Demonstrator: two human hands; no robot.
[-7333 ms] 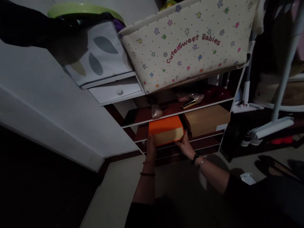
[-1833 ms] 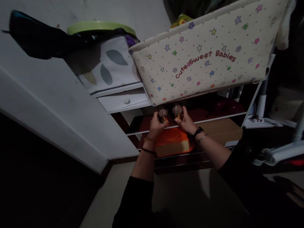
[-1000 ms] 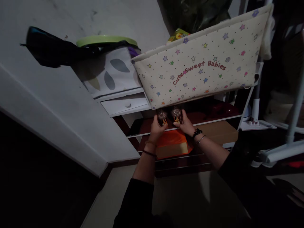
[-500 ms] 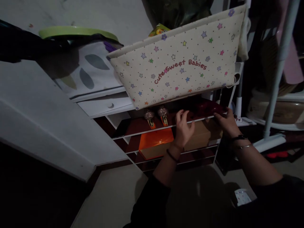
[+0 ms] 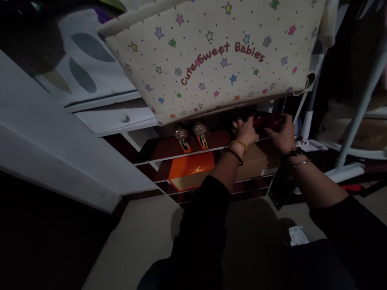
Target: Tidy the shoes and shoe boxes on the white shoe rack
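Note:
A glossy dark red shoe (image 5: 273, 121), its full outline lost in shadow, is at the right of the upper rack shelf under the hanging cloth. My right hand (image 5: 284, 135) grips its right end, thumb in front. At its left end is my left hand (image 5: 245, 131), the thumb against the red surface and the fingers curled into the dark behind. Left of my hands, a pair of shoes with glittery ornaments (image 5: 191, 135) stands on the same dark red shelf (image 5: 165, 150).
A cream star-print storage bin (image 5: 223, 60) overhangs the shelf. Below sit an orange box (image 5: 192, 167) and a brown cardboard box (image 5: 250, 163). A white drawer (image 5: 115, 117) is at left. A pale pole (image 5: 358, 108) leans at right, and a small white bin (image 5: 298, 235) stands on the floor.
My view has moved closer and tilted down. My left hand has shifted right and deeper, from open above the shelf edge to the red shoe. The shoe now sits higher between both hands.

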